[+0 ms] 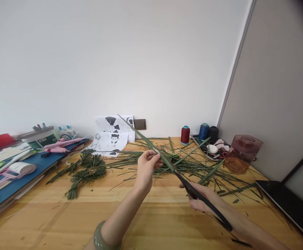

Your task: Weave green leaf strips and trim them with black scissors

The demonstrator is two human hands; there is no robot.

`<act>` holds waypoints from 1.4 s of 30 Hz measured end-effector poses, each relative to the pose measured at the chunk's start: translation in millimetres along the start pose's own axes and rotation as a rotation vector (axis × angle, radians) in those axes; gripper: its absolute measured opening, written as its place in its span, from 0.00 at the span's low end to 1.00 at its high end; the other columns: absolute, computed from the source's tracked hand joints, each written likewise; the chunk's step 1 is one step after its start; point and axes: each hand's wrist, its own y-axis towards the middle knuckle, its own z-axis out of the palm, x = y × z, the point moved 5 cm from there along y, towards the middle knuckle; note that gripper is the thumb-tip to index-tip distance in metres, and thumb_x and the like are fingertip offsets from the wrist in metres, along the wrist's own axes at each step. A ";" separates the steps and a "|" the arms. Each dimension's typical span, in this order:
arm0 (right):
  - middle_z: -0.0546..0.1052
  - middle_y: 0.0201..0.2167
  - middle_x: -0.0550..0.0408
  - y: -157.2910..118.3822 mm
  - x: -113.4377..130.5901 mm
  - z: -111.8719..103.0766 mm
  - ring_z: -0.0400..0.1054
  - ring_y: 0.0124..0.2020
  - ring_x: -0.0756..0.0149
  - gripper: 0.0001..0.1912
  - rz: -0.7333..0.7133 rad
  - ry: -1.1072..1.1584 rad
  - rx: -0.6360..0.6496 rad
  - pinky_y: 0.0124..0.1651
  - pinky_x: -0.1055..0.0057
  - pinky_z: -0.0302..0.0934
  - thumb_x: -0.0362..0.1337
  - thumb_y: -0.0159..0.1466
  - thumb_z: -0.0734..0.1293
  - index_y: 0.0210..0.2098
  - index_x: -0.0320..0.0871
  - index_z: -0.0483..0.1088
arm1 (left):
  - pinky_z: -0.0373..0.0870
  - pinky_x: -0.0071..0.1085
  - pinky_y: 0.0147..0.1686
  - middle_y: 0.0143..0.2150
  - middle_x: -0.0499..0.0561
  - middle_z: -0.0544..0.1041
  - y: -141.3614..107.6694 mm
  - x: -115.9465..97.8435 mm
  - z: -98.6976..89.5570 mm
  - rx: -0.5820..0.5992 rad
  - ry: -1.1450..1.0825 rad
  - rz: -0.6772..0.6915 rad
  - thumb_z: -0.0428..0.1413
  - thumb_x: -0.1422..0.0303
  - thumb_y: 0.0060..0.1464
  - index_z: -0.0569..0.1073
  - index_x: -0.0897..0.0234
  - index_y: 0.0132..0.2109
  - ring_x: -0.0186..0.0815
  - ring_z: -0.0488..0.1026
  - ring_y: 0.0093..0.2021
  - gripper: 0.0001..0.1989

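Observation:
Between its thumb and fingers, my left hand (147, 167) pinches a long green leaf blade (144, 139), whose thin tip points up and left. My right hand (202, 198) is wrapped round the handles of black scissors (193, 191). The scissor blades reach up and left to the lower end of the leaf, just right of my left fingers. Behind both hands, a loose heap of long green leaves (193, 166) lies on the wooden table (89, 222). Woven green leaf pieces (89, 166) rest left of my left hand.
Printed paper sheets (107, 140) lean near the wall. Thread spools, red (185, 135) and blue (204, 132), stand at the back right, by a tray (211, 152) and a pink clear container (243, 152). A blue board (37, 177) with pink tools (60, 144) lies left; a black device (284, 201) right.

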 end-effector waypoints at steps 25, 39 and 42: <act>0.72 0.30 0.55 40.8 10.2 -31.4 0.66 0.34 0.63 0.19 -0.213 0.192 -0.404 0.36 0.71 0.60 0.41 0.49 0.69 0.39 0.43 0.66 | 0.63 0.22 0.21 0.22 0.45 0.68 -33.1 28.0 23.9 0.431 0.199 -0.252 0.57 0.73 0.38 0.68 0.68 0.27 0.26 0.65 0.22 0.05; 0.66 0.21 0.60 62.9 10.6 -89.1 0.59 0.22 0.71 0.17 -0.362 0.253 -0.717 0.22 0.74 0.54 0.41 0.45 0.71 0.31 0.40 0.68 | 0.64 0.25 0.19 0.18 0.45 0.69 -66.8 38.4 1.6 0.693 0.498 -0.585 0.56 0.75 0.32 0.68 0.68 0.22 0.28 0.65 0.17 0.04; 0.67 0.19 0.60 61.5 7.5 -104.0 0.60 0.20 0.71 0.18 -0.369 0.301 -0.717 0.20 0.75 0.53 0.42 0.45 0.71 0.32 0.38 0.69 | 0.62 0.23 0.20 0.18 0.44 0.68 -56.8 25.7 -16.0 0.629 0.594 -0.522 0.55 0.76 0.33 0.68 0.68 0.22 0.27 0.64 0.18 0.03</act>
